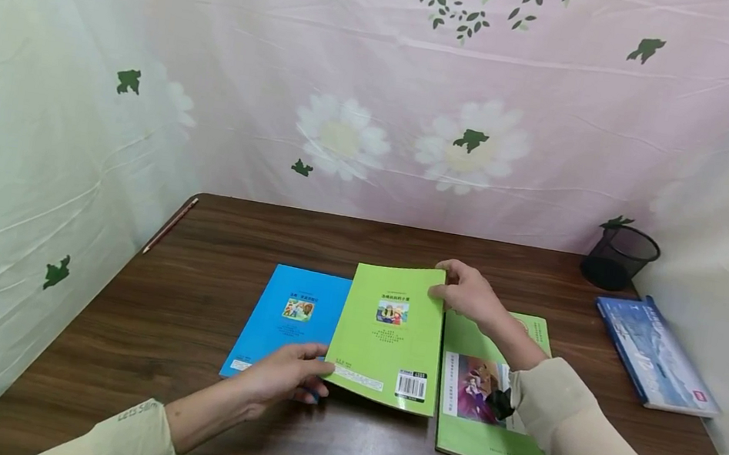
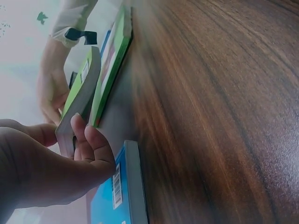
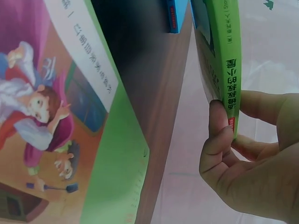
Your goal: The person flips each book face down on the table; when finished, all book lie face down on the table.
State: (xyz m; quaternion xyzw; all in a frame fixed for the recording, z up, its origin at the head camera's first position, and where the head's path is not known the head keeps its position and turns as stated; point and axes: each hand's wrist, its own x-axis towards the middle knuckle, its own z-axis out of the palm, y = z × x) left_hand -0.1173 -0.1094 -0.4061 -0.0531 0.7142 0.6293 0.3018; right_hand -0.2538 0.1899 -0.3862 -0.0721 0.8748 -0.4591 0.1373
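Observation:
A yellow-green book (image 1: pixel 383 347) is held up between both hands, its back cover with a barcode and small picture facing the head camera. My left hand (image 1: pixel 284 375) pinches its lower left corner, while my right hand (image 1: pixel 470 295) grips the upper right corner. In the right wrist view, thumb and fingers are on either side of the book's spine (image 3: pixel 231 70). Its page edges (image 2: pixel 77 112) show in the left wrist view. To the left lies a blue book (image 1: pixel 270 323), partly covered by the held one. Another green book (image 1: pixel 488 443), illustrated cover up, lies under my right forearm.
Farther right, a blue-and-white book (image 1: pixel 657 354) lies near the side curtain. A black mesh pen holder (image 1: pixel 621 257) stands in the back right corner. Along the table's left edge lies a brown pencil (image 1: pixel 170 225). A printed curtain (image 1: pixel 387 67) hangs behind the wooden table (image 1: pixel 130 350).

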